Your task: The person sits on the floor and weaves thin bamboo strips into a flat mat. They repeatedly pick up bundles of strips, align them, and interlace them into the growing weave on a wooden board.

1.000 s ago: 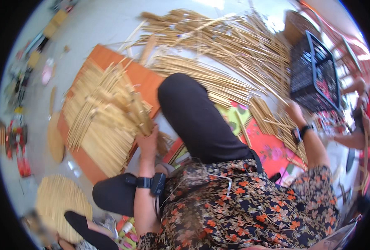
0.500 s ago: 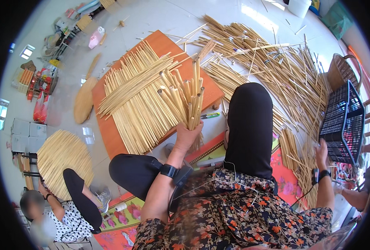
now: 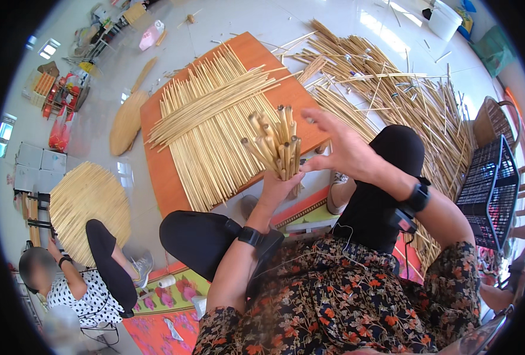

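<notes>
My left hand [image 3: 284,184] grips an upright bundle of straw-coloured reed stalks [image 3: 277,142], their dark, hollow cut ends spreading at the top. My right hand [image 3: 339,148] is raised just right of the bundle, fingers apart and holding nothing that I can see. Beyond them, a low orange wooden board [image 3: 250,44] bears a mat of parallel stalks [image 3: 197,165], with more stalks [image 3: 215,100] lying crosswise over it.
Loose stalks [image 3: 392,89] cover the floor at the back right. A black plastic crate [image 3: 484,189] and wicker basket [image 3: 490,121] stand right. A co-worker [image 3: 79,290] with a round mat [image 3: 88,201] sits at lower left; another person's limb [image 3: 499,296] shows at right.
My right hand has moved from the floor stalks at the right up to beside the bundle, and its fingers now spread. My left hand still grips the bundle. The view has shifted.
</notes>
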`<action>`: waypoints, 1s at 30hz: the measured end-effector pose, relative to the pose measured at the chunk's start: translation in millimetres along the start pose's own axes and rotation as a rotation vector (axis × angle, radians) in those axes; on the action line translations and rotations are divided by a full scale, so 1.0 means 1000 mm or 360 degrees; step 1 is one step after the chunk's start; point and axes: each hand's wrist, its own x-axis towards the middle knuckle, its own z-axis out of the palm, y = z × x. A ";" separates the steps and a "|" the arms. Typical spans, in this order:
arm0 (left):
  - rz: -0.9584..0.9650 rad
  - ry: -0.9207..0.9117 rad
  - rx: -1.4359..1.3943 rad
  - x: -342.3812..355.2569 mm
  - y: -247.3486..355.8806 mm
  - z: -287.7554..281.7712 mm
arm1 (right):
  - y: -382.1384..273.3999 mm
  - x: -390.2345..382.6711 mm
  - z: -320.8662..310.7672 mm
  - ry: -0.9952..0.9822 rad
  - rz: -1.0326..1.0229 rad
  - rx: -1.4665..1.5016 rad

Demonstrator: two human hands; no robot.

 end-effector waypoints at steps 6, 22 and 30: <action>0.0040 -0.0032 -0.0100 -0.001 -0.019 -0.007 | 0.034 0.001 0.059 -0.0419 0.0216 0.0330; -0.0191 0.0363 -0.0244 -0.008 -0.003 0.000 | 0.046 -0.014 0.079 -0.0382 0.0081 -0.0090; 0.0003 0.0719 -0.1521 0.008 0.111 -0.042 | -0.001 0.023 0.078 -0.0262 -0.0240 -0.0596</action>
